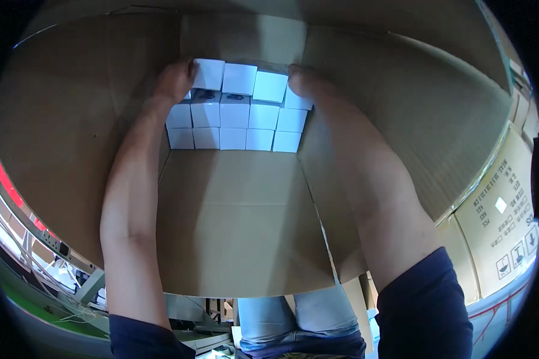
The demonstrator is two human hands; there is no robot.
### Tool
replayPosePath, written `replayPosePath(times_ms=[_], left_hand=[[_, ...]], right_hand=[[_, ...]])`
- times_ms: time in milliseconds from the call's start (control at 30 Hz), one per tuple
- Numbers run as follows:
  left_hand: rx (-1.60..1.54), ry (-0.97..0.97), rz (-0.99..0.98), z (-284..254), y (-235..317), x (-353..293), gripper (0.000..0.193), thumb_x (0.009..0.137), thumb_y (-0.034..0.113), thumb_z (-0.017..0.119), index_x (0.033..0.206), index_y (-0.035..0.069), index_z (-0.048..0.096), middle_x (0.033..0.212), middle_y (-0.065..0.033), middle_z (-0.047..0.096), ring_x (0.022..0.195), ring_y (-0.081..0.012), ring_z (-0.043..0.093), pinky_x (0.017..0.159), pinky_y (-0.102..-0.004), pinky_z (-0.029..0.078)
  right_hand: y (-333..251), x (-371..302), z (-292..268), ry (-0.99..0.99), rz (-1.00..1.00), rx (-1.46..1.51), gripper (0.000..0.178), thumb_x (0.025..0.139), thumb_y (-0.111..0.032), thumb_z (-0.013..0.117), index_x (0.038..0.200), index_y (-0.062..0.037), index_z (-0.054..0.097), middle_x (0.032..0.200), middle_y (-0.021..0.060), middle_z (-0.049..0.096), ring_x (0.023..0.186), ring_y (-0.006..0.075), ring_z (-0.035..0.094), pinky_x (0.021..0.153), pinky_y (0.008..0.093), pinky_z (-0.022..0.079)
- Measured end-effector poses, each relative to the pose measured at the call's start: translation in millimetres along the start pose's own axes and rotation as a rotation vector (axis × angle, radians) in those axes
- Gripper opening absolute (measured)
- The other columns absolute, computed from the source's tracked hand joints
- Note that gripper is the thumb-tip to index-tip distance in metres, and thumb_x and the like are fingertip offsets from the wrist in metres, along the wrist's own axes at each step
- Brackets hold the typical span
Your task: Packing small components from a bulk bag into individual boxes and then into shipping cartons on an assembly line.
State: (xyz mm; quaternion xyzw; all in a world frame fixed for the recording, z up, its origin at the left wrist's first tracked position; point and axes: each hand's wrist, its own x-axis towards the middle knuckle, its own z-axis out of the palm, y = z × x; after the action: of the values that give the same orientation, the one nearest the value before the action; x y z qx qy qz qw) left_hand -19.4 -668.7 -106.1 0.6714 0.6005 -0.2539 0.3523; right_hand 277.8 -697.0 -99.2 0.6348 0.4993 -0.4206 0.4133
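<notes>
Deep inside a large open brown cardboard carton, small white boxes are stacked in rows against the far wall. An uneven upper row of white boxes lies on top of them, its boxes slightly tilted and stepped. My left hand grips the left end of this upper row, fingers curled round the box there. At the opposite end my right hand presses on the last white box, which it partly covers. The row is squeezed between both hands. My fingertips are mostly hidden.
The carton's tall side walls rise close beside both forearms. Outside on the right stands another printed carton. A metal frame with a socket strip and cables is at the lower left. My legs are below the carton's near edge.
</notes>
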Motion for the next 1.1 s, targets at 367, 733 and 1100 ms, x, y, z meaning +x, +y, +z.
replayPosePath(times_ms=[367, 733, 1100], left_hand=[[-0.192, -0.030, 0.054, 24, 1, 23, 0.060, 0.094, 0.063, 0.032, 0.131, 0.022, 0.055, 0.120, -0.0130, 0.064, 0.118, -0.0359, 0.054, 0.102, -0.0465, 0.040], [0.068, -0.166, -0.079, 20, -8, 11, 0.063, 0.097, 0.059, 0.024, 0.128, 0.018, 0.059, 0.122, -0.0138, 0.063, 0.114, -0.0372, 0.056, 0.104, -0.0461, 0.038], [-0.167, 0.044, 0.002, 13, 7, -6, 0.055, 0.100, 0.051, 0.028, 0.122, 0.014, 0.062, 0.121, -0.0164, 0.062, 0.116, -0.0368, 0.055, 0.105, -0.0468, 0.036]], right_hand=[[39, 93, 19, -0.147, -0.419, 0.209, 0.037, 0.095, -0.032, 0.049, 0.126, -0.0137, 0.058, 0.129, 0.0096, 0.059, 0.118, 0.0261, 0.055, 0.103, 0.0389, 0.041], [-17, 86, 33, -0.062, -0.237, 0.251, 0.054, 0.097, -0.047, 0.038, 0.138, -0.0137, 0.050, 0.145, 0.0125, 0.044, 0.133, 0.0273, 0.042, 0.111, 0.0390, 0.032], [-89, 41, 31, 0.158, -0.364, 0.225, 0.056, 0.098, -0.050, 0.032, 0.140, -0.0150, 0.048, 0.149, 0.0116, 0.039, 0.136, 0.0297, 0.038, 0.115, 0.0403, 0.027]])
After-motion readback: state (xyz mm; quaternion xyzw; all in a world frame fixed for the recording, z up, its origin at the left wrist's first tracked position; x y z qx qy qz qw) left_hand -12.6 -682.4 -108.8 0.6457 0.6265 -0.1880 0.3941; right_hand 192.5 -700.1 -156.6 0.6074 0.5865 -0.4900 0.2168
